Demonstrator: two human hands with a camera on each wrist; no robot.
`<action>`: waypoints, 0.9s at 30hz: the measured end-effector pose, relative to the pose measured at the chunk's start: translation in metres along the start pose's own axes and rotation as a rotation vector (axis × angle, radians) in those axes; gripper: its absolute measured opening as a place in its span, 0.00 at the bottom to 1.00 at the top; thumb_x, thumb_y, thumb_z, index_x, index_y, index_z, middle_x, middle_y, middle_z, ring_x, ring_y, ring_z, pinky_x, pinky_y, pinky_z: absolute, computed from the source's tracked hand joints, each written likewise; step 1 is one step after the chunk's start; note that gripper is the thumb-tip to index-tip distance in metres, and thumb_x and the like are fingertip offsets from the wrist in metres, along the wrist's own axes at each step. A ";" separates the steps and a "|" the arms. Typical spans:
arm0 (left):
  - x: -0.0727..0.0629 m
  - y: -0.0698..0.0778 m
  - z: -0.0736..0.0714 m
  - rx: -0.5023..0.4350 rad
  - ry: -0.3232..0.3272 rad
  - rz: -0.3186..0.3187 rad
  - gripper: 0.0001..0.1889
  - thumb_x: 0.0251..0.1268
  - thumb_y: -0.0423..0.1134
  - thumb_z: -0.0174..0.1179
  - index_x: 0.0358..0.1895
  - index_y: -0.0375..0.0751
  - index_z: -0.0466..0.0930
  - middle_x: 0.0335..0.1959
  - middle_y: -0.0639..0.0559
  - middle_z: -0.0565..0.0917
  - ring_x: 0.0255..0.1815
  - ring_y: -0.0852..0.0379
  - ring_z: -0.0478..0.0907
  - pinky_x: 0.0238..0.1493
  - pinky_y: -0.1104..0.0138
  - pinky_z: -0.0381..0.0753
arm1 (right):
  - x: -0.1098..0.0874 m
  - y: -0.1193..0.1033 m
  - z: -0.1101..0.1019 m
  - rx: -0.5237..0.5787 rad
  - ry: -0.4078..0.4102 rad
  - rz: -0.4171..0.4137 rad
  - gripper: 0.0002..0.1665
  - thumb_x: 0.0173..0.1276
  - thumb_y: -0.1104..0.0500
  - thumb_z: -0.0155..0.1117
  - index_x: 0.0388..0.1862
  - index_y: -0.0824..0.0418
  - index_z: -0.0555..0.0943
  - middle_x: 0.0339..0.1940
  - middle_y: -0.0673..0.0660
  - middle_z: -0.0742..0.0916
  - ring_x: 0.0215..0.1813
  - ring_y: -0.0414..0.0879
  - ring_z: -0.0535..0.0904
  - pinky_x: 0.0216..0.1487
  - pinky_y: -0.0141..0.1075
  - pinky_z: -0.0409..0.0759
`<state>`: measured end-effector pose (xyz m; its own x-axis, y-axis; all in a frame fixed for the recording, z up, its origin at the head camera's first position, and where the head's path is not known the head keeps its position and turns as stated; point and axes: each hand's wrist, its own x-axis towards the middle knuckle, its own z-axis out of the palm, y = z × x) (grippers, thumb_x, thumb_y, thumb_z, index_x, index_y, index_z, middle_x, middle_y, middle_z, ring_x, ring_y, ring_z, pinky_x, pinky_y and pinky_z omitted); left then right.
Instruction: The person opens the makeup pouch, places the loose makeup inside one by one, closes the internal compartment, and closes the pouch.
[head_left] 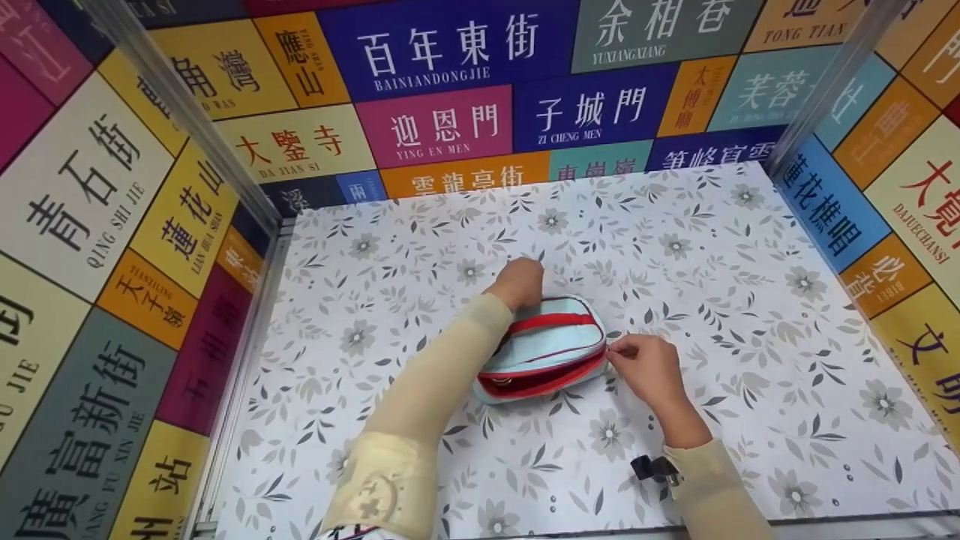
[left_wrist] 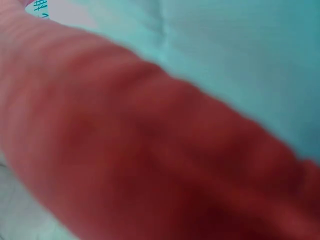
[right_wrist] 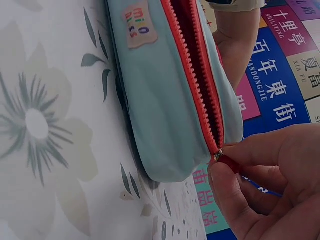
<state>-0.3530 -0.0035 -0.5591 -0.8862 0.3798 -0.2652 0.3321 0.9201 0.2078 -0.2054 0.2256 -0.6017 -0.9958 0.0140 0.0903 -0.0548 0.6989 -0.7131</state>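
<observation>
A light blue pencil case [head_left: 555, 351] with red trim lies on the table, its red zip [right_wrist: 192, 65] gaping along the near side. Across its top runs a red carrying strap [head_left: 551, 321]. My left hand [head_left: 520, 281] grips the case at its far left edge, its fingertips hidden from the head view. Thumb and forefinger of my right hand [head_left: 646, 361] pinch the zip pull [right_wrist: 219, 154] at the right end of the opening. The left wrist view holds only blurred red material and blue fabric [left_wrist: 240, 55] close up.
A white cloth with grey flowers [head_left: 675, 247] covers the table. Panels with coloured street-name signs [head_left: 450, 60] stand behind and on both sides. A small black clip-like object [head_left: 654, 469] is at the right sleeve cuff.
</observation>
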 end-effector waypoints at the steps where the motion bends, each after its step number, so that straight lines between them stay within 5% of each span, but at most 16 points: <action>1: 0.000 0.000 0.000 -0.007 -0.002 -0.005 0.11 0.71 0.32 0.58 0.49 0.34 0.87 0.50 0.40 0.89 0.42 0.48 0.76 0.56 0.55 0.83 | -0.001 0.000 0.001 0.003 -0.001 0.003 0.02 0.66 0.62 0.75 0.32 0.58 0.92 0.31 0.56 0.93 0.35 0.48 0.87 0.40 0.38 0.80; 27: 0.000 0.000 0.000 0.001 0.007 -0.010 0.12 0.68 0.33 0.60 0.49 0.33 0.87 0.51 0.39 0.89 0.43 0.46 0.76 0.60 0.54 0.83 | -0.015 -0.017 0.007 0.042 -0.017 -0.001 0.02 0.63 0.63 0.76 0.31 0.58 0.93 0.28 0.53 0.92 0.30 0.43 0.83 0.34 0.33 0.78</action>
<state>-0.3527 -0.0035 -0.5589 -0.8920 0.3696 -0.2603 0.3232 0.9240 0.2045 -0.1901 0.2086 -0.5955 -0.9968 0.0005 0.0794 -0.0587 0.6684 -0.7415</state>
